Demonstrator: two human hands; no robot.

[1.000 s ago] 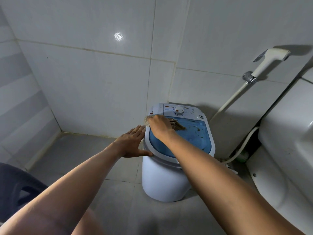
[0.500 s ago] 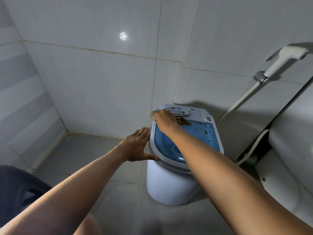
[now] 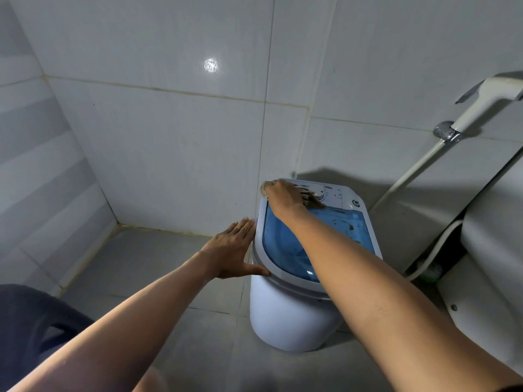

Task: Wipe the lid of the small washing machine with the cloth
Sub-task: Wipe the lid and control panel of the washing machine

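Observation:
A small white washing machine (image 3: 291, 315) stands on the tiled floor by the wall. Its lid (image 3: 285, 244) is translucent blue with a pale rim, and brown specks dot its right part. My right hand (image 3: 284, 195) presses a brownish cloth (image 3: 311, 200) flat on the far left corner of the top, over the edge of the white control panel (image 3: 336, 195). Most of the cloth is hidden under the hand. My left hand (image 3: 233, 251) rests flat against the machine's left rim, fingers spread, thumb on the front edge.
A white toilet (image 3: 492, 256) stands close on the right. A bidet sprayer (image 3: 481, 103) hangs on the wall above it, and its hose (image 3: 407, 174) runs down behind the machine. A dark plastic stool (image 3: 34, 323) sits at the lower left. Grey tiled floor lies to the left.
My right hand has slid the cloth away from me, from the back of the blue lid onto the control panel corner. My left hand stays on the rim.

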